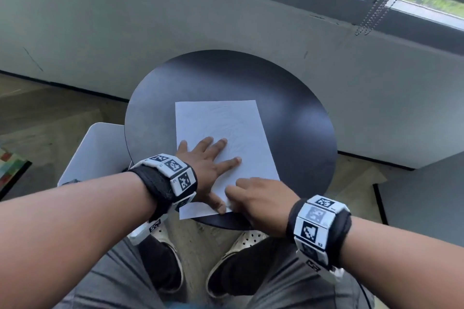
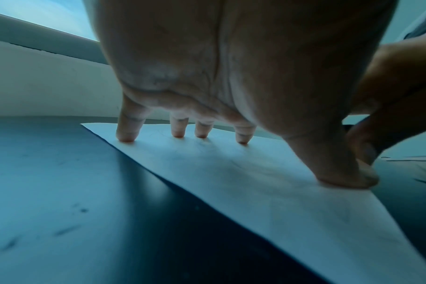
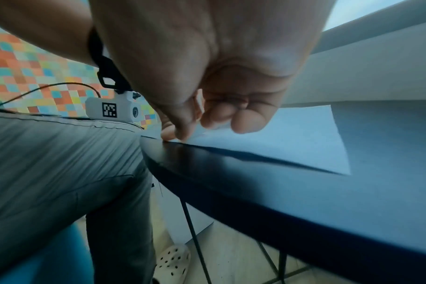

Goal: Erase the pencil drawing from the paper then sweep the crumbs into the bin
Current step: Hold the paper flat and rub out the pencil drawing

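A white sheet of paper (image 1: pixel 226 123) with a faint pencil drawing lies on the round black table (image 1: pixel 288 120). My left hand (image 1: pixel 206 158) presses flat on its lower left part, with spread fingertips (image 2: pixel 126 132) and thumb on the sheet (image 2: pixel 255 182). My right hand (image 1: pixel 253 198) sits at the paper's near edge beside the left thumb. Its curled fingers (image 3: pixel 221 117) and thumb pinch a small white thing, seemingly an eraser (image 3: pixel 198 107), down on the paper (image 3: pixel 292 138). Most of that thing is hidden. A white bin (image 1: pixel 100 148) stands on the floor left of the table.
The table edge (image 3: pixel 207 173) is right over my knees in grey trousers. A grey wall and a window sill run behind the table. A few small dark marks (image 2: pixel 66 230) lie on the tabletop left of the paper. A colourful rug is at far left.
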A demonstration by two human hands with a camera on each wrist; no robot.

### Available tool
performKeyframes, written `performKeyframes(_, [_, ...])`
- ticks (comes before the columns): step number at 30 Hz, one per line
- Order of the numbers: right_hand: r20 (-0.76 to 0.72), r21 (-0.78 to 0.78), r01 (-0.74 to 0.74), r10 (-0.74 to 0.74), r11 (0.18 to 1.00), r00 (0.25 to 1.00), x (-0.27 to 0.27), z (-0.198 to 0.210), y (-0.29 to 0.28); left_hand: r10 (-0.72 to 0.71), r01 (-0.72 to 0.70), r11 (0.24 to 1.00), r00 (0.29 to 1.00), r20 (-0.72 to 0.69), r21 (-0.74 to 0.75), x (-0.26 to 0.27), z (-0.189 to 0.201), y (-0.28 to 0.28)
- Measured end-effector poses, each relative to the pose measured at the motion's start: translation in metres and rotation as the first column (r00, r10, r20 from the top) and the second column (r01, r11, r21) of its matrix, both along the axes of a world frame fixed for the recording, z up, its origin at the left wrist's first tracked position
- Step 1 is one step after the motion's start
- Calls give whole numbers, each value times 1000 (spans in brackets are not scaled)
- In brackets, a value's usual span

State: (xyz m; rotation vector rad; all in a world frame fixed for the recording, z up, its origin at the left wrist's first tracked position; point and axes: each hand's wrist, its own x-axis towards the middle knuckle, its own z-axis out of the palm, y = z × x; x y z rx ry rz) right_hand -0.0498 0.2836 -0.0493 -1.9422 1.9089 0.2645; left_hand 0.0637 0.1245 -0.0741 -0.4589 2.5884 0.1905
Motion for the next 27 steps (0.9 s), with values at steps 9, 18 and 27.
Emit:
performKeyframes(9, [-89,-37,172,-175,984,981,-20,3,-19,5,-5,1000,1000,9,-14,1,-2,0])
performKeyframes(18, [-160,-100,309,-322,946,933,-47,-3,-35,-9,9,1000,1000,28,3,0,-1,-1])
performKeyframes(27, [-71,-36,315,-317,948,946,-47,6,-33,-18,17,1000,999,41,23,-1,2,-2])
